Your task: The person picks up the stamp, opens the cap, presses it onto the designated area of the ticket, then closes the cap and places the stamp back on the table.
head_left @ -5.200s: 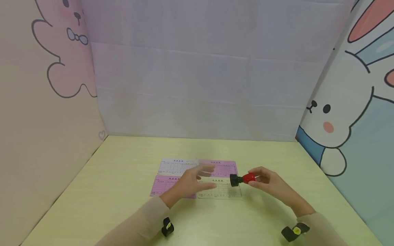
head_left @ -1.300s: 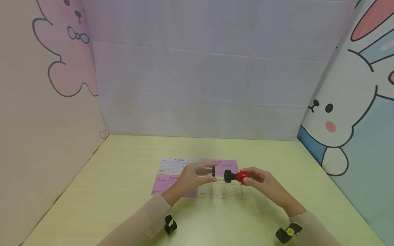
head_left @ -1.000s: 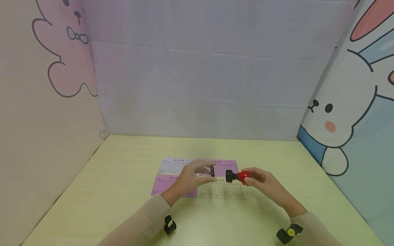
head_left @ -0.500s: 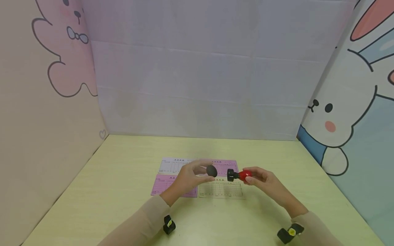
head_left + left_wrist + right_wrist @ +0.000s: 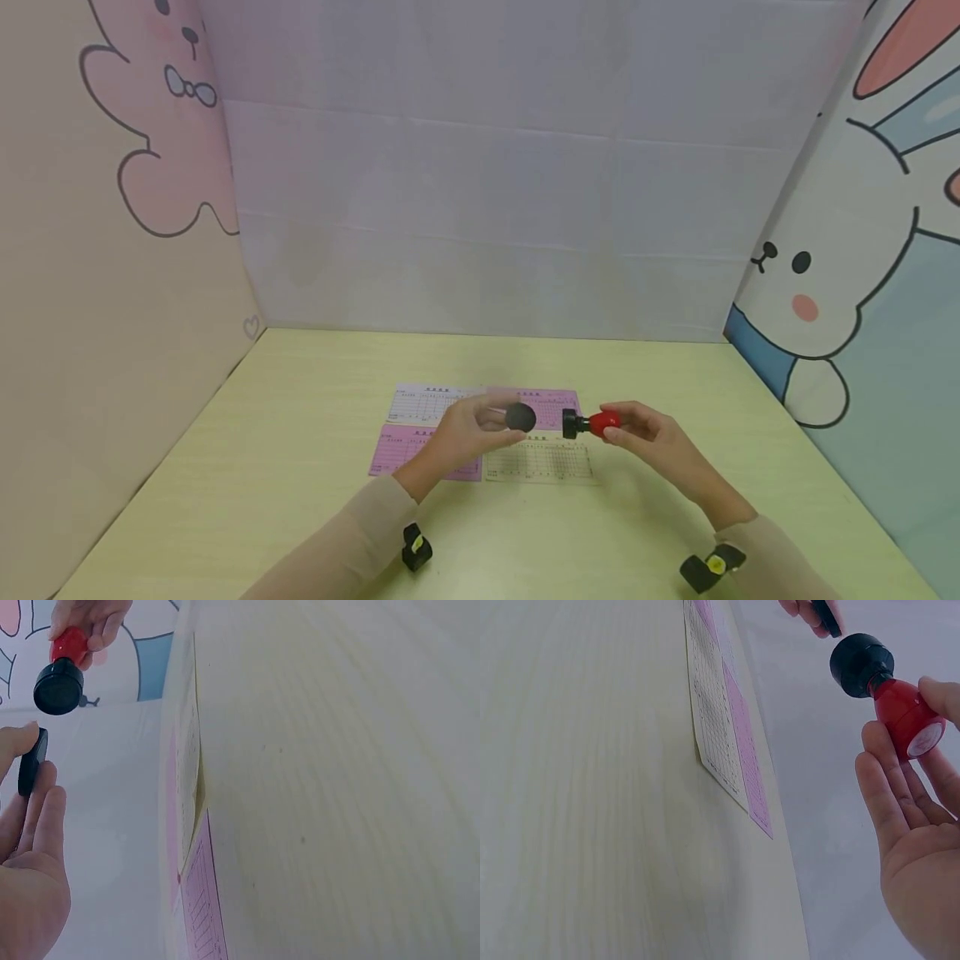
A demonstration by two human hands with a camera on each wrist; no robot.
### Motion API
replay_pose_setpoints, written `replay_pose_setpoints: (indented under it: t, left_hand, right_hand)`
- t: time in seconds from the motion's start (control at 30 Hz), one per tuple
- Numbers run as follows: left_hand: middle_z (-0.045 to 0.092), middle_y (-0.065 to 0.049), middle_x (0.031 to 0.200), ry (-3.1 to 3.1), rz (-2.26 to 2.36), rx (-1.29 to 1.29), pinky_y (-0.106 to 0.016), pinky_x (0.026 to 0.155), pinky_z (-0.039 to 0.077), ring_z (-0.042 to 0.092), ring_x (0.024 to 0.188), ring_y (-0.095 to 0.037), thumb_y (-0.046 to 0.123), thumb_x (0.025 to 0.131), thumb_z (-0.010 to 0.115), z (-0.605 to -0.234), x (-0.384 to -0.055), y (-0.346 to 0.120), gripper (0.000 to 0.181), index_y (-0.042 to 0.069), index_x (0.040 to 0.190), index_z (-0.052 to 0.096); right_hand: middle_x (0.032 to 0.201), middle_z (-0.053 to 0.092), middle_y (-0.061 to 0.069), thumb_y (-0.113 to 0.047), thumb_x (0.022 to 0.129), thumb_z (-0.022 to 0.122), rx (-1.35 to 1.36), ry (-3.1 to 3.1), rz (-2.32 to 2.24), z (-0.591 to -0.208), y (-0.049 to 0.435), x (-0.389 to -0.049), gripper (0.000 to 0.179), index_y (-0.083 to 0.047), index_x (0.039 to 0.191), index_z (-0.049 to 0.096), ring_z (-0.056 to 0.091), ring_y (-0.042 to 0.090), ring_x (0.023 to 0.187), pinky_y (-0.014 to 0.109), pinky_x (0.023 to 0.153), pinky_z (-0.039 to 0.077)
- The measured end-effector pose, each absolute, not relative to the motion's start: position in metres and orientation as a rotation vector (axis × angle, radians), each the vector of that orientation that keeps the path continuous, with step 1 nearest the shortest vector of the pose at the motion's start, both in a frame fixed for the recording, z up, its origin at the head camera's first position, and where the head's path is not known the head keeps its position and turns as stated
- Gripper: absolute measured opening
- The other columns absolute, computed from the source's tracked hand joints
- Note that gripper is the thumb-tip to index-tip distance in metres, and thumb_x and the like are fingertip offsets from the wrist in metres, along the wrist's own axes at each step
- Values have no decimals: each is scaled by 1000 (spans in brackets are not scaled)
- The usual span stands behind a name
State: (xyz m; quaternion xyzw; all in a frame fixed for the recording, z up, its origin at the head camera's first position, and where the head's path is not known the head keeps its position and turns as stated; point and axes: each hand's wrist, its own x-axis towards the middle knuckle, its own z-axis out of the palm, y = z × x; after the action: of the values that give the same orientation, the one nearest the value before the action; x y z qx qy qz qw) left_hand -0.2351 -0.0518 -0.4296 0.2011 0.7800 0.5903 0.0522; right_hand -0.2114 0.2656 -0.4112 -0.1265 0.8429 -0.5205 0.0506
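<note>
My left hand (image 5: 465, 437) pinches a round black cap (image 5: 521, 417) between thumb and fingers, its flat disc face turned to the head camera. Edge-on, the same cap (image 5: 31, 761) looks thin in the left wrist view. To the right, my right hand (image 5: 656, 437) grips the red bulb-shaped handle (image 5: 603, 422) of a stamp by its end. The stamp's round black head (image 5: 572, 423) points left at the cap, a small gap apart. In the right wrist view, the handle (image 5: 901, 716) shows a pale round end. Both things are held up above the papers.
Under the hands, printed forms lie in a block on the pale table (image 5: 300, 400): a white one (image 5: 420, 404), a pink one (image 5: 393, 450), another pink one (image 5: 558, 408) and a yellowish one (image 5: 536, 462). A pale wall (image 5: 480, 183) stands behind, with cartoon-printed side walls.
My left hand, seen without a cap at first, now holds it away from the stamp. The cap has turned from edge-on to face the head camera. My right hand has drifted slightly right recently.
</note>
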Motion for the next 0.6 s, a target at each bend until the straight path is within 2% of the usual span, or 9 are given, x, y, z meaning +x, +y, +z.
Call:
replay_pose_setpoints:
  t: [0.2, 0.37, 0.6]
  left_hand:
    - [74, -2, 108, 2398, 1757, 628, -38, 88, 57, 70, 100, -18, 29, 84, 83, -432, -235, -48, 53, 15, 133, 66]
    - [71, 4, 115, 2444, 1705, 721, -40, 95, 54, 67, 108, -17, 32, 86, 81, -436, -235, -44, 50, 16, 131, 67]
    - [71, 12, 108, 2434, 1683, 804, -45, 102, 48, 65, 106, -9, 27, 85, 82, -438, -239, -37, 46, 16, 128, 68]
  right_hand:
    - [122, 66, 12, -30, 97, 69, -388, 2586, -1591, -411, 269, -210, 46, -9, 136, 58, 65, 22, 104, 25, 88, 53]
    - [122, 66, 13, -30, 97, 68, -376, 2614, -1579, -409, 272, -208, 47, -7, 137, 57, 65, 24, 104, 25, 87, 52]
    - [124, 65, 12, -35, 97, 68, -321, 2681, -1531, -407, 278, -208, 49, -10, 138, 57, 64, 24, 107, 28, 88, 52]
